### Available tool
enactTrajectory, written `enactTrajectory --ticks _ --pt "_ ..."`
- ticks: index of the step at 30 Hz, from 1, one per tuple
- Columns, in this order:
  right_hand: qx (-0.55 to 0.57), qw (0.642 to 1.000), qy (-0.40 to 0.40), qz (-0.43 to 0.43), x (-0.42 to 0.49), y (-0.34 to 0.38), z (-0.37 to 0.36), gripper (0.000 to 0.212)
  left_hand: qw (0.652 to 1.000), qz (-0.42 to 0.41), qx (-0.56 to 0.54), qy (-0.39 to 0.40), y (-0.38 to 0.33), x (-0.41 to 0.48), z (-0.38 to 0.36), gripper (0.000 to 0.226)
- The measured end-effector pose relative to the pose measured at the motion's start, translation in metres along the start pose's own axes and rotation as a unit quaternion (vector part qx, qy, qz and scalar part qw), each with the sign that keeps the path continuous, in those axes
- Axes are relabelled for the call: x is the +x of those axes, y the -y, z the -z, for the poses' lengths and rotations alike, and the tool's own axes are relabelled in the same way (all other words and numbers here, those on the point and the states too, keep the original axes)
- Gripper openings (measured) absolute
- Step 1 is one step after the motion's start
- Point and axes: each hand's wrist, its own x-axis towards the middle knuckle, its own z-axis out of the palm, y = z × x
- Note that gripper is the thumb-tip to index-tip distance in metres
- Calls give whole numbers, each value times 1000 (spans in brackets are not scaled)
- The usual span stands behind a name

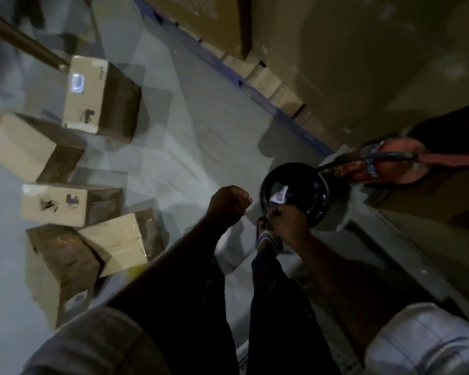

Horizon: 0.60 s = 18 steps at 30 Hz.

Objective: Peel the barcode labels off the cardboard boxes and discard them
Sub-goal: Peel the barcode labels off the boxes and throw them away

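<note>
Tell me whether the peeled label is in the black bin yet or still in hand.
Not dropped yet. The white label sits over the black bin's mouth, its lower edge pinched in the right hand. Left hand is fisted, empty.

From my feed the grey floor [190,123] carries everything. Five cardboard boxes [100,98] sit on it at the left, loosely grouped: one far box with a pale label on top, one just beside it, one in the middle with dark marks on its face, and two nearest ones touching each other. To the right, a round black bin [314,196] stands on the floor, and a red fire extinguisher [385,163] lies just beside it by the wall.
</note>
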Motion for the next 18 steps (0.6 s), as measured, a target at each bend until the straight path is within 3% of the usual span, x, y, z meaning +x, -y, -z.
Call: enactTrajectory --ticks 8,14,18 --pt "-55 981 63 176 -25 184 -66 26 984 65 -134 -99 96 -35 148 21" --pt "-117 955 95 254 -63 304 -168 30 958 105 -215 -161 223 -77 264 25" --pt "-204 926 138 285 -92 369 -259 34 918 159 -314 -184 327 -97 330 24"
